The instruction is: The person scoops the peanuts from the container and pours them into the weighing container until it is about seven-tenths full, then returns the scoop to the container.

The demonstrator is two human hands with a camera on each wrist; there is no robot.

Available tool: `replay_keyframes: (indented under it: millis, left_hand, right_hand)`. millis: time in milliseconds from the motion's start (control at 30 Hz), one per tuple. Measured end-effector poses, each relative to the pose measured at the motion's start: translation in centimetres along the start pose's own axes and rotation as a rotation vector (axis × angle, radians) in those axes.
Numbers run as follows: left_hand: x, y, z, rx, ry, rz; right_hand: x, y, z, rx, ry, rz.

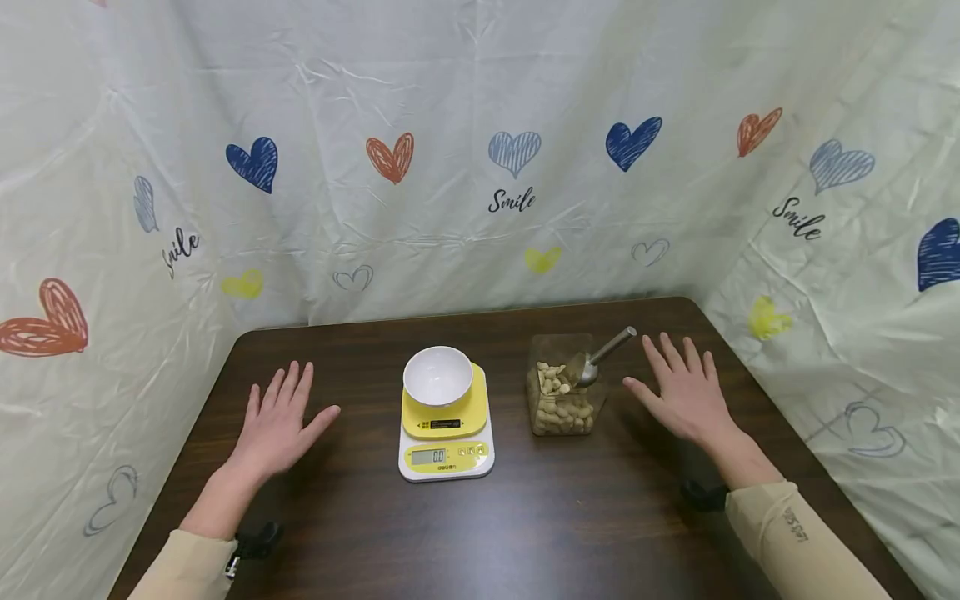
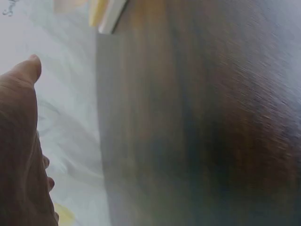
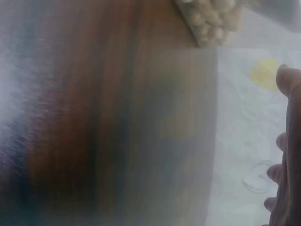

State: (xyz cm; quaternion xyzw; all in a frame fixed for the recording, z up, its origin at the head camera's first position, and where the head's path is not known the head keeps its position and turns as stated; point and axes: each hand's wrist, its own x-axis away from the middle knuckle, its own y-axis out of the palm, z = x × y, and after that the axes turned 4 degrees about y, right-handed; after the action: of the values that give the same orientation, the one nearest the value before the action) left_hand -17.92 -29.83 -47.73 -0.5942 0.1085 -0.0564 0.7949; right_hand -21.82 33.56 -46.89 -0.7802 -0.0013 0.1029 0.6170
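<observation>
My left hand (image 1: 273,425) is spread with straight fingers over the left part of the table, holding nothing. To its right stands a yellow and white kitchen scale (image 1: 447,462) whose display reads 0.0. A white bowl (image 1: 438,377) sits on the scale's platform, toward its back. Right of the scale is a clear square container (image 1: 566,415) of peanuts (image 1: 553,379), with a metal scoop (image 1: 592,367) leaning in it, handle up to the right. Just right of the scoop handle, my right hand (image 1: 686,396) is spread with straight fingers and holds nothing.
Everything stands on a dark brown wooden table (image 1: 517,533) with rounded back corners. A white curtain (image 1: 450,83) with printed hearts and the word Smile hangs behind it and along both sides. Dark straps (image 1: 258,540) circle both wrists.
</observation>
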Motion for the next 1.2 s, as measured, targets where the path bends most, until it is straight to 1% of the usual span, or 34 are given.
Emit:
replay_keyframes:
  millis: [333, 533, 667, 767, 867, 967, 1100, 1200]
  left_hand:
    - [-1.2, -3.0, 2.7, 0.026, 0.066, 0.018]
    - [-2.2, -4.4, 5.2, 0.081, 0.158, 0.031]
    - [-2.9, -5.0, 7.1, 0.114, 0.221, 0.033]
    - [-3.2, -5.3, 8.4, 0.135, 0.253, 0.022]
    - [-3.6, -5.5, 9.6, 0.162, 0.274, 0.010]
    - [-3.9, -5.9, 10.9, 0.211, 0.302, -0.003]
    - [-4.4, -6.2, 12.7, 0.295, 0.333, -0.022]
    - [-4.9, -6.1, 14.3, 0.344, 0.339, -0.038]
  right_hand:
    - [-0.6, -3.0, -0.8, -0.055, -0.016, 0.046]
    - [-1.1, -4.9, -1.5, -0.096, -0.046, 0.079]
    - [-1.5, -6.0, -1.8, -0.123, -0.089, 0.104]
    - [-1.7, -6.7, -1.9, -0.155, -0.122, 0.107]
    - [-1.9, -7.3, -2.0, -0.211, -0.143, 0.090]
    - [-1.9, -8.1, -2.4, -0.294, -0.151, 0.068]
    - [-1.8, -9.4, -3.5, -0.413, -0.143, 0.030]
    - [-1.8, -10.2, -4.4, -0.456, -0.149, 0.007]
